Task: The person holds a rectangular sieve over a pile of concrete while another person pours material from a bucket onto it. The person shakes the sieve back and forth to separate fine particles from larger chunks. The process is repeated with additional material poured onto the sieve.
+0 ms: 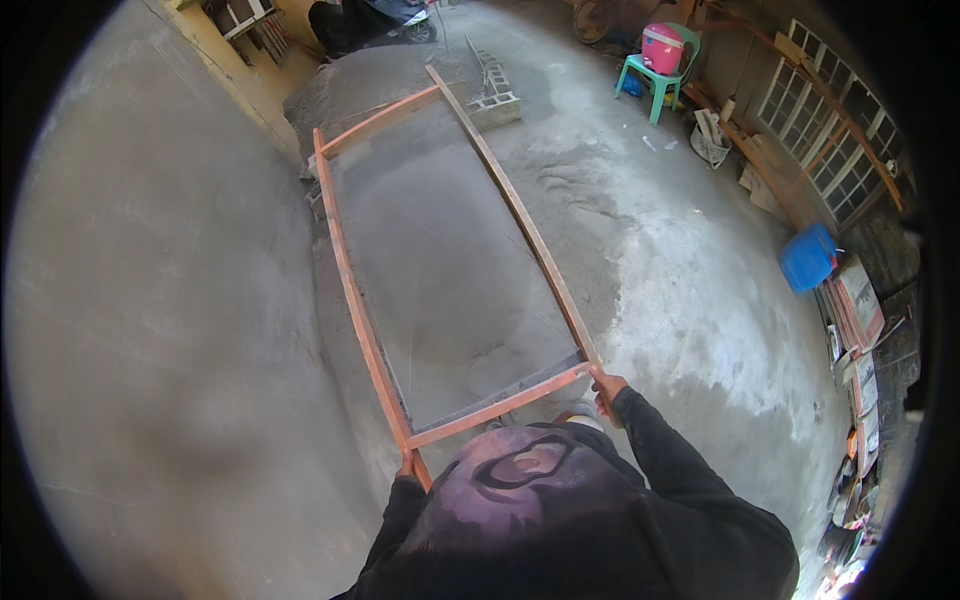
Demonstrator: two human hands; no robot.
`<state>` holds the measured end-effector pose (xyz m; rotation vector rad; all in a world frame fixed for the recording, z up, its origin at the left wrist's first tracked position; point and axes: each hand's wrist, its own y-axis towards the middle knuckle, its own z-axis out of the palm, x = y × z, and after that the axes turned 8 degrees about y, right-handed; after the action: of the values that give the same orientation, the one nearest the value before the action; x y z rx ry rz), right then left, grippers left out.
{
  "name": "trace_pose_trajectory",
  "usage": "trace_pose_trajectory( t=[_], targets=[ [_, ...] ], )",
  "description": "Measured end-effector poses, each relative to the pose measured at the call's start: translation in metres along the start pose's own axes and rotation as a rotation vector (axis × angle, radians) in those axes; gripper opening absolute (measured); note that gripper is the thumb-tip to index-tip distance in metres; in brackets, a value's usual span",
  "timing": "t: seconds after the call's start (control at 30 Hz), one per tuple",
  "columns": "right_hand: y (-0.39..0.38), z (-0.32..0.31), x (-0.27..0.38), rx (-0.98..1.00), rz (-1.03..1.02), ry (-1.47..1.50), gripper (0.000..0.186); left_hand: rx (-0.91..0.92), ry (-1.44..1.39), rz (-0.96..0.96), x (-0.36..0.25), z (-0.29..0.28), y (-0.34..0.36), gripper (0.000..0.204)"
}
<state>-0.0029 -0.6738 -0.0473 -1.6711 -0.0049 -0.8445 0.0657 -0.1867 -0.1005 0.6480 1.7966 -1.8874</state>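
A long wooden-framed sieve [500, 407] stretches away in front of me, with fine grey mesh inside reddish and brown timber rails. My left hand [406, 466] is closed round the near end of the left rail, its fingers partly hidden by the wood. At the near right corner, my right hand [606, 388] grips the frame where the end bar meets the right rail. The far end of the sieve reaches a heap of grey sand [380, 75]. Whether that end rests on the heap or hangs above it, I cannot tell.
Hollow concrete blocks [495, 108] lie by the far right corner. Farther right are a green chair [657, 90] bearing a pink cooler jug [663, 48], a white bucket [710, 148] and a blue container [808, 258]. A grey wall [170, 270] stands close on the left.
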Motion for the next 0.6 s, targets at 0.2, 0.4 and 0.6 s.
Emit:
trace_pose_trajectory(
  t=[0.2, 0.4, 0.6],
  targets=[
    [-0.022, 0.029, -0.019, -0.061, -0.098, -0.031, 0.051, -0.072, 0.023, -0.127, -0.022, -0.010, -0.006, 0.080],
    [-0.073, 0.040, 0.015, -0.123, -0.066, -0.081, 0.044, 0.167, 0.093, -0.076, -0.061, -0.028, -0.030, 0.071],
    [-0.137, 0.041, 0.101, 0.207, -0.379, -0.015, 0.049, 0.449, -0.108, 0.283, -0.158, -0.038, -0.066, 0.054]
  ],
)
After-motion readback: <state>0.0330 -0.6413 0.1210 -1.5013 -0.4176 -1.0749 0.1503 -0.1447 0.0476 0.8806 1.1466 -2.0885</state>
